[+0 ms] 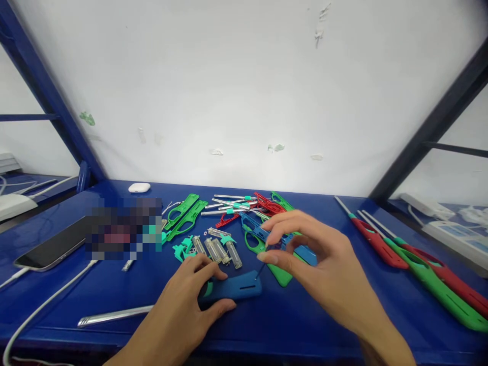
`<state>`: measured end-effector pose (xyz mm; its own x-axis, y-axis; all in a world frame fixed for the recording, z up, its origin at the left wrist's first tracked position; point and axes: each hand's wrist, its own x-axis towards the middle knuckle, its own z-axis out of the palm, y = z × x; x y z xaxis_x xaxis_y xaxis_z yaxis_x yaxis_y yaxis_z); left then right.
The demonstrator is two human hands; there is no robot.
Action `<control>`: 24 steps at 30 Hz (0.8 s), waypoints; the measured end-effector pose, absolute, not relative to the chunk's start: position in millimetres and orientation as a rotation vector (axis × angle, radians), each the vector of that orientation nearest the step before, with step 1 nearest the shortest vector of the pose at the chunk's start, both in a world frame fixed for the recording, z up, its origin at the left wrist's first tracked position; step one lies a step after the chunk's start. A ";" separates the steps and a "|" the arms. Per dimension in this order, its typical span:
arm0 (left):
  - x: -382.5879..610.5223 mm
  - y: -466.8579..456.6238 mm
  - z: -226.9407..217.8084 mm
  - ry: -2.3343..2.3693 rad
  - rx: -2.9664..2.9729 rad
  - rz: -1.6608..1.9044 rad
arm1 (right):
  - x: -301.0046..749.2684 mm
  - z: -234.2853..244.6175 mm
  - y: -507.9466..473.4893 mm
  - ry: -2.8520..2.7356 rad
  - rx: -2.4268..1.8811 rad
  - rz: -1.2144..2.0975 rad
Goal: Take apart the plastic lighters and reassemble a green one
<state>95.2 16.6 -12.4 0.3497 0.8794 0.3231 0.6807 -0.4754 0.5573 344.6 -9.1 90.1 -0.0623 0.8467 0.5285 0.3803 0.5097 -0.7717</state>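
A blue long-necked gas lighter (pixel 240 286) lies on the table, its silver metal tube (pixel 116 315) pointing to the left. My left hand (pixel 190 300) is closed around the lighter's trigger end and holds it down. Above the right end of the handle, my right hand (pixel 316 259) pinches a small screwdriver (pixel 261 271). Its thin dark shaft slants down so that the tip meets the handle near the end. The fingers hide most of the screwdriver's grip. Behind my hands lie clear fuel tanks (pixel 217 250) and a green handle shell (pixel 281 274).
Metal tubes (pixel 229 205), red shell parts (pixel 269 204) and green shell halves (pixel 186 218) are heaped at the back. Whole lighters (pixel 438 284) lie on the right. On the left are a phone (pixel 57 243), a white cable (pixel 49 295) and a white earphone case (pixel 139 187). A wall stands behind.
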 end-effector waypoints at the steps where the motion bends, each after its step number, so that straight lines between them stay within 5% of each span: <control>1: 94.8 16.7 -13.5 1.375 2.292 0.861 | 343.8 89.2 -8.1 -1.641 -1.045 0.520; 24: 102.3 14.8 -3.4 1.140 2.657 1.006 | 358.6 90.6 -10.4 -1.823 -1.126 0.449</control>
